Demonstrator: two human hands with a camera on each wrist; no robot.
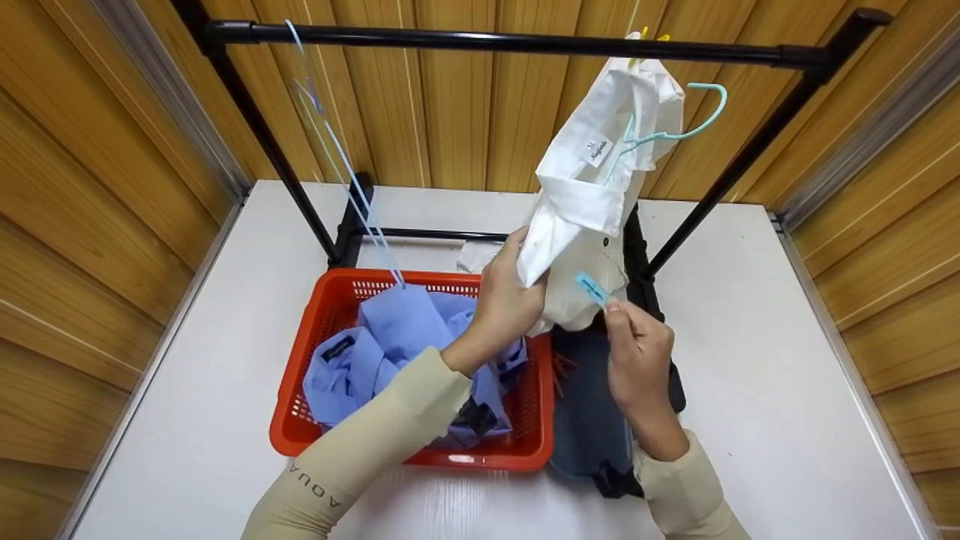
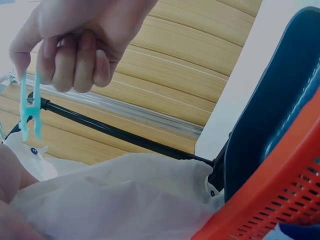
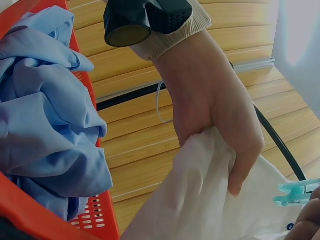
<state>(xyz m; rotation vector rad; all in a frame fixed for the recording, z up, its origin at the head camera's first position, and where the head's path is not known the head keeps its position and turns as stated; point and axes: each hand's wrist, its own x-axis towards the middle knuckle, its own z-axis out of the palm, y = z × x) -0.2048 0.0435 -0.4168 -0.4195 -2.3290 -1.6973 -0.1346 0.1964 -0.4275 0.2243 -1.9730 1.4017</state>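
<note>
The left hand (image 1: 514, 292) grips the white shirt (image 1: 585, 196), at one o'clock in the head view; the right hand (image 1: 641, 358) pinches an aqua clothespin (image 1: 592, 289), not yet on cloth. Yellow clips (image 1: 643, 34) seemingly hold the shirt's top at the rail (image 1: 465, 38) — its hanger (image 1: 675, 136) is unhooked. At seven o'clock, blue clothing (image 1: 405, 322) waits, apparently untouched, in the red basket (image 1: 283, 420).

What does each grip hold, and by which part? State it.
The left grip holds the white shirt by a gathered fold of its cloth; the right grip pinches the light blue clothespin by its handle ends.
</note>
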